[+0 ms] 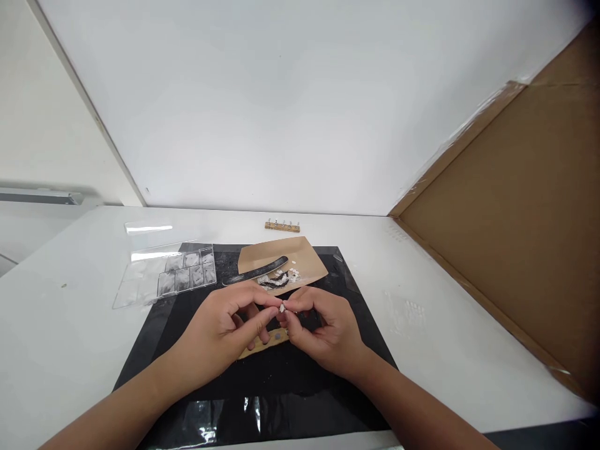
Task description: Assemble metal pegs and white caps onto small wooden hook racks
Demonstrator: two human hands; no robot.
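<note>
My left hand [222, 328] and my right hand [328, 325] meet over the black mat, thumbs and index fingertips pinched. Between them is a small whitish piece that looks like a false nail tip [282, 308]; the fingertips partly cover it. Under the hands lies a tan strip [265, 347] with grey dots, its right part hidden. Just beyond the fingers, a dark curved nail file [257, 273] rests across the edge of a brown paper tray [309, 253]. Small white nail pieces [293, 274] and dark and white scraps [274, 281] lie in that tray.
To the left, a clear compartment box [187, 277] holds whitish nail tips, its transparent lid [134, 287] folded out. A small strip stand with several upright clips [282, 226] sits at the back. The black mat [150, 347] covers the white table [445, 350]; a cardboard panel [506, 206] stands right.
</note>
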